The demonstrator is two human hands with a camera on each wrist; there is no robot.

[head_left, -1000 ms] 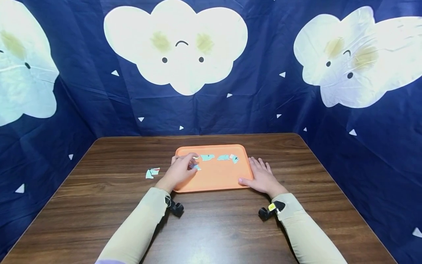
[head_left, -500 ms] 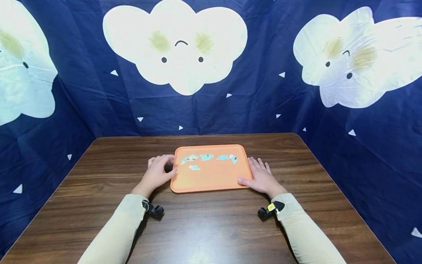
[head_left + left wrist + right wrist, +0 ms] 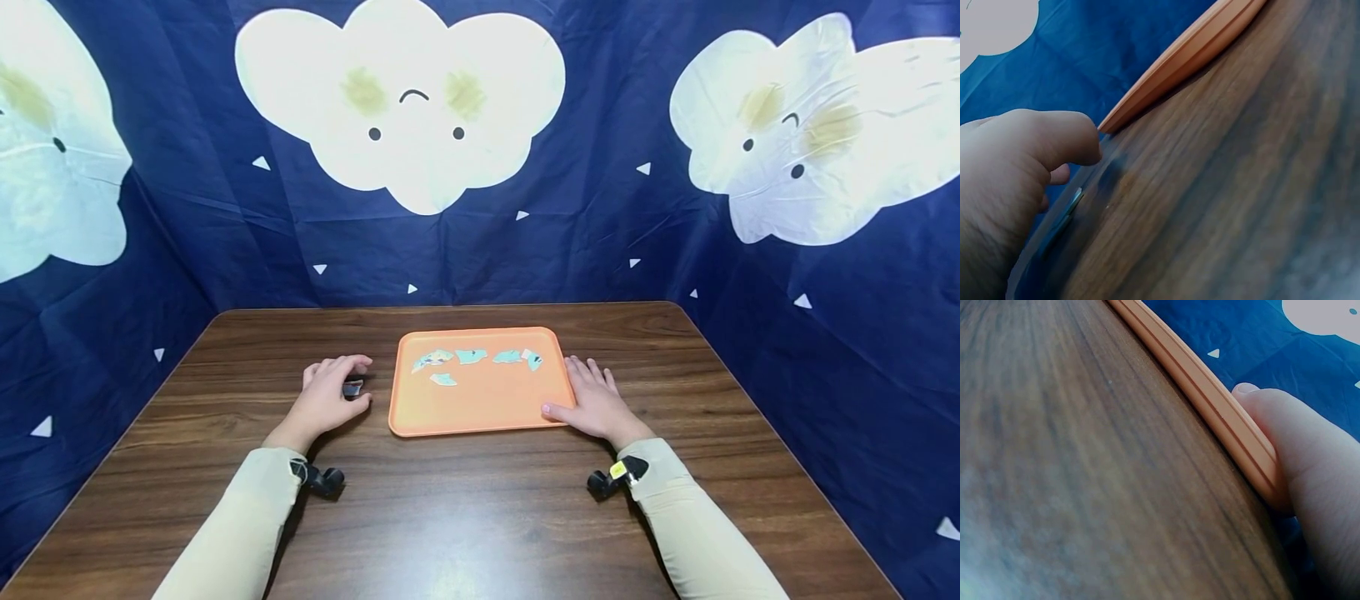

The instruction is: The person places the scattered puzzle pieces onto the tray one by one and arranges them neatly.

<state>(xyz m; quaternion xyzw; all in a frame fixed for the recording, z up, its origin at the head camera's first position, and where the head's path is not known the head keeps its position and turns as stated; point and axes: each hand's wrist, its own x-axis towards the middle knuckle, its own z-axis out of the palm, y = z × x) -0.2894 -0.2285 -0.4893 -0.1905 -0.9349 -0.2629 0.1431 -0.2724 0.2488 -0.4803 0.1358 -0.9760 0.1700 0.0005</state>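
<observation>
My left hand (image 3: 322, 402) is over the table, left of the orange tray (image 3: 480, 412), its thumb and fingers curved apart. Between them lies a light-blue puzzle-like piece (image 3: 352, 388), partly hidden by the hand. The left wrist view shows this thin piece (image 3: 1067, 215) on the tabletop under the fingers, apart from them. My right hand (image 3: 596, 402) rests at the tray's right edge with fingers straight. In the right wrist view its thumb (image 3: 1266, 412) lies over the tray rim (image 3: 1210, 400). Several irregular light-blue pieces (image 3: 471, 357) form a row along the tray's far side, with one piece (image 3: 443, 379) below them.
The brown wooden table (image 3: 465, 508) carries the tray near its far edge. Behind and beside it hangs a dark blue cloth (image 3: 450, 258) printed with white clouds.
My left hand has moved left, off the tray and over to the piece on the table, leaving the pieces on the tray uncovered. The right hand and tray have stayed in place.
</observation>
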